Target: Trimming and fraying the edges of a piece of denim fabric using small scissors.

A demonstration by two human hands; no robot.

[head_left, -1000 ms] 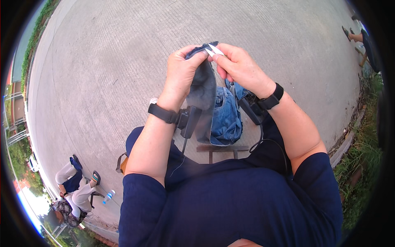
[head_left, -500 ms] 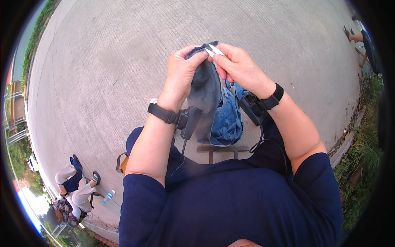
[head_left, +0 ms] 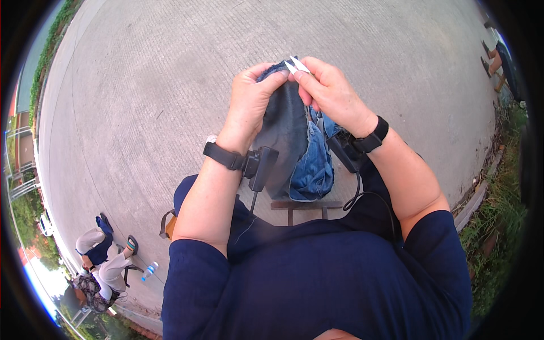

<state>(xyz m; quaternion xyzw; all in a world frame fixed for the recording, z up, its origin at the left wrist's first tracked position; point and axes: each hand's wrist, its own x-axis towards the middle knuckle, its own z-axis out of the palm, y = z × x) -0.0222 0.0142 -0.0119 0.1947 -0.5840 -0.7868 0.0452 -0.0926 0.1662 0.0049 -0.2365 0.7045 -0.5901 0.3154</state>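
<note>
A pair of denim jeans (head_left: 312, 164) hangs from my raised hands, dark grey-blue on the left part and brighter blue on the right. My left hand (head_left: 249, 97) pinches the frayed dark upper edge of the cloth between thumb and fingers. In my right hand (head_left: 328, 90) is a pair of small thread snips (head_left: 298, 67), gripped between thumb and fingers. Their two pale pointed blades stand apart at the cloth's edge, close to my left thumb. The handles are hidden in my right palm. Both wrists wear black straps with box-shaped devices.
Between my knees stands a low stool (head_left: 306, 205). A tan bag (head_left: 168, 224) lies beside my left leg. At lower left another person (head_left: 102, 266) sits near a plastic bottle (head_left: 149, 271); a second person (head_left: 501, 68) sits at far right. Grass (head_left: 498, 209) borders the concrete.
The snips have shifted slightly up along the cloth's edge with my right hand. The dark denim below hangs wider and more spread. My left hand keeps its pinch.
</note>
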